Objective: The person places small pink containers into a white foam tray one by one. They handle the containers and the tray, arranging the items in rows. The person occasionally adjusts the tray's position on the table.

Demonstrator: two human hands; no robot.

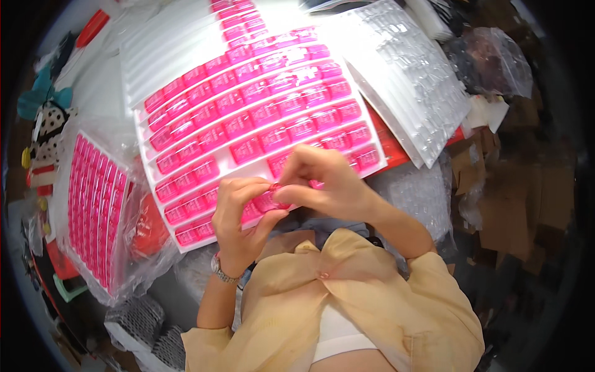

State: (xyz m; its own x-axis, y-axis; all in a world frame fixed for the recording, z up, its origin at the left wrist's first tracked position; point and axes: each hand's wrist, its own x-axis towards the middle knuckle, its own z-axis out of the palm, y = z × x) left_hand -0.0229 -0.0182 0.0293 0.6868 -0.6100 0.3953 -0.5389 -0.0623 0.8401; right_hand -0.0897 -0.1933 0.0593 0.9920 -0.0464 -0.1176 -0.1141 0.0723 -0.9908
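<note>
In front of my chest, my left hand (240, 214) and my right hand (325, 185) meet over the near edge of a white tray (226, 162). Between their fingertips is a small glossy pink block (268, 199), partly covered by the fingers. My left thumb and fingers grip one side of it, while the right thumb and forefinger pinch at its upper end. Rows of similar pink blocks (248, 122) with pale print fill most of the tray. A few slots show bare white, one just beyond my left hand.
Another tray of pink pieces (98, 211) lies in plastic wrap at the left. Trays of see-through pieces (412, 80) are stacked at the far right on a red surface (389, 141). Cardboard boxes (508, 204) stand on the right, and bubble wrap (139, 325) lies lower left.
</note>
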